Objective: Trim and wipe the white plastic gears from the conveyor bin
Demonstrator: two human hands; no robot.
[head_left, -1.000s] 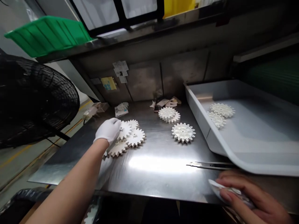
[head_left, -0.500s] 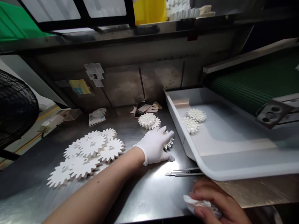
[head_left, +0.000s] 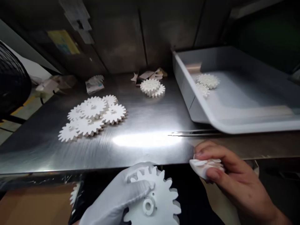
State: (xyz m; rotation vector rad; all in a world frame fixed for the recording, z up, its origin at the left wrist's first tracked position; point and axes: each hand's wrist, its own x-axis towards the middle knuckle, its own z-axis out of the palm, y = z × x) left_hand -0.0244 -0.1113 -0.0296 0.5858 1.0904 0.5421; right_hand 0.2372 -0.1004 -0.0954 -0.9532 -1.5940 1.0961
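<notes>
My left hand [head_left: 112, 197], in a white glove, is shut on a white plastic gear [head_left: 161, 200] and holds it up at the bottom of the view, in front of the steel table's near edge. The gear's toothed rim and central hub show. My bare right hand [head_left: 236, 172] pinches a crumpled white cloth [head_left: 203, 167] just past the table's near edge. Several similar gears lie overlapped in a heap [head_left: 91, 114] on the steel table [head_left: 145, 153], and a stacked pair [head_left: 151, 87] sits farther back.
A grey plastic tray [head_left: 185, 84] at the right holds two gears [head_left: 207, 82]. Metal tweezers [head_left: 194, 133] lie beside its front edge. Paper scraps [head_left: 150, 75] and a paper with a gear [head_left: 95, 84] lie at the back. A black fan [head_left: 11, 81] stands at the left.
My left hand has left the table top near the tray and now holds a gear up close to me. The view has tilted lower. The right hand still holds the cloth.
</notes>
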